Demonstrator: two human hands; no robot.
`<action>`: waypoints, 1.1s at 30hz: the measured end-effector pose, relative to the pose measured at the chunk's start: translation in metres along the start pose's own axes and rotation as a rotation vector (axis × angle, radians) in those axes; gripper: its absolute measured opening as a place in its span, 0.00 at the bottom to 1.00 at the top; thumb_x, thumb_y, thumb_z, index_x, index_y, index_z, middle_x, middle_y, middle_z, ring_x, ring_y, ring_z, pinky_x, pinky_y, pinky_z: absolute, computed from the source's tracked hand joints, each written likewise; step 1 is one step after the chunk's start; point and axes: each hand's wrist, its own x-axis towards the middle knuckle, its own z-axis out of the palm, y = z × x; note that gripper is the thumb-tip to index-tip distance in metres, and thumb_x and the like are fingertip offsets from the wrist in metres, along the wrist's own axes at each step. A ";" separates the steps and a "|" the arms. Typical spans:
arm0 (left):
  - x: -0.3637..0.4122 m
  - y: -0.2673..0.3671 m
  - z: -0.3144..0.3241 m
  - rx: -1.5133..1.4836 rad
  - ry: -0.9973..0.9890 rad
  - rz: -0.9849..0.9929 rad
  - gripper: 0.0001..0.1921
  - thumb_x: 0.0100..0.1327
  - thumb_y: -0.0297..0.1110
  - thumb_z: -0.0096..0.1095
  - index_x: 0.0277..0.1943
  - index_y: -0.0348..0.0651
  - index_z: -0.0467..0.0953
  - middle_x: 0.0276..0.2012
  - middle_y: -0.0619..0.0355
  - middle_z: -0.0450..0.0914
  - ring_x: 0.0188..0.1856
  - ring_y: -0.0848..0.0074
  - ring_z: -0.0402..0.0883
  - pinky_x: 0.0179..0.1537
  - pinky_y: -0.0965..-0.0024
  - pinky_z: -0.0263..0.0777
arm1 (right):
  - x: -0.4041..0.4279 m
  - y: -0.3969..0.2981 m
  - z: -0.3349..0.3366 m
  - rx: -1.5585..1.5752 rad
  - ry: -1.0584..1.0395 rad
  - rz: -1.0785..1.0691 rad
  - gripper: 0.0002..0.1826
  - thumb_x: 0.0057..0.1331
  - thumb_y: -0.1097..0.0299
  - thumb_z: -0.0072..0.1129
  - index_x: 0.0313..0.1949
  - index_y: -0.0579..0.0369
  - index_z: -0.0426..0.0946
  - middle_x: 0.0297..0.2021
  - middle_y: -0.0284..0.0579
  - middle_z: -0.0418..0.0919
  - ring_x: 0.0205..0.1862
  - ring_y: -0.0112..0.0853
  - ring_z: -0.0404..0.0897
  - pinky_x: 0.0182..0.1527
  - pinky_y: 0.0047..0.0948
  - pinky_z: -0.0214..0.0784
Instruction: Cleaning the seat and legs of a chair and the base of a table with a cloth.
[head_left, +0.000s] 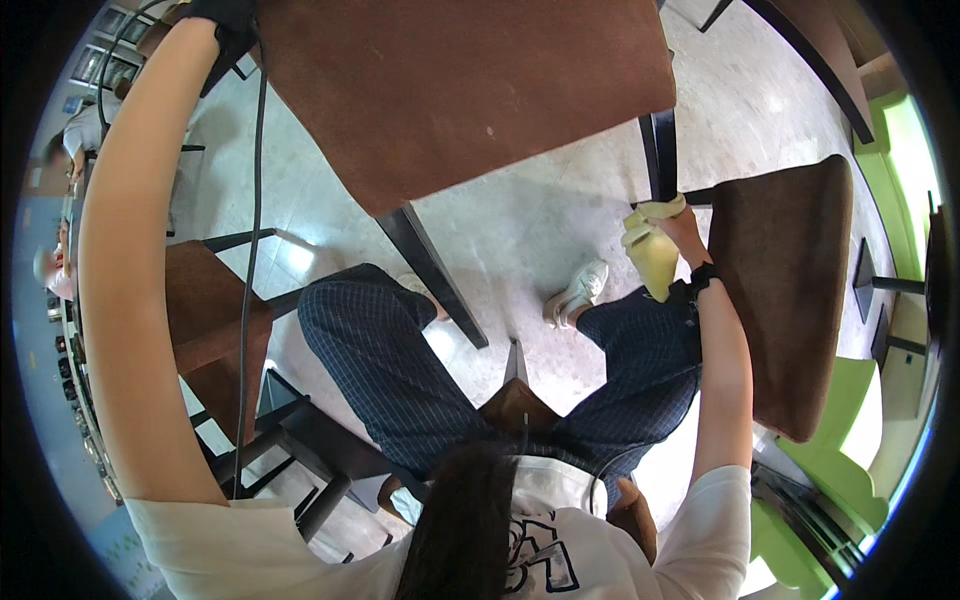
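Observation:
A large chair with brown upholstery (465, 97) fills the top of the head view, its dark legs pointing down toward me. My right hand (679, 229) grips a pale yellow cloth (651, 259) against the lower end of the right-hand chair leg (661, 154). Another dark leg (435, 274) slants between my knees. My left hand (229, 26), in a black covering, is at the chair's upper left edge. Its fingers are cut off by the picture's top rim, so its hold is unclear.
A second brown chair (780, 300) stands close by my right forearm. Another brown chair (214, 322) is on my left, beside a hanging black cable (255, 225). Green seating (840, 427) lines the right rim. People (86, 135) are far left.

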 end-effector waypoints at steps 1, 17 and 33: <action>0.002 -0.003 0.004 0.009 -0.016 -0.026 0.30 0.50 0.58 0.62 0.46 0.40 0.77 0.40 0.46 0.79 0.44 0.59 0.78 0.45 0.63 0.69 | 0.001 -0.002 -0.004 -0.045 -0.023 0.043 0.15 0.47 0.80 0.62 0.38 0.61 0.77 0.34 0.41 0.81 0.35 0.27 0.80 0.39 0.26 0.73; 0.011 -0.031 0.024 -0.204 0.011 -0.277 0.38 0.57 0.60 0.56 0.56 0.30 0.66 0.55 0.48 0.70 0.56 0.67 0.69 0.55 0.66 0.63 | 0.034 0.001 -0.019 0.059 -0.058 0.066 0.15 0.52 0.80 0.60 0.41 0.61 0.76 0.37 0.40 0.80 0.38 0.26 0.78 0.42 0.25 0.71; -0.087 -0.073 0.147 -1.313 0.196 -0.690 0.36 0.59 0.54 0.58 0.62 0.37 0.60 0.60 0.56 0.64 0.61 0.68 0.63 0.61 0.65 0.55 | 0.039 -0.007 -0.020 0.052 -0.036 0.044 0.14 0.50 0.80 0.58 0.39 0.62 0.77 0.34 0.41 0.80 0.36 0.27 0.79 0.40 0.24 0.72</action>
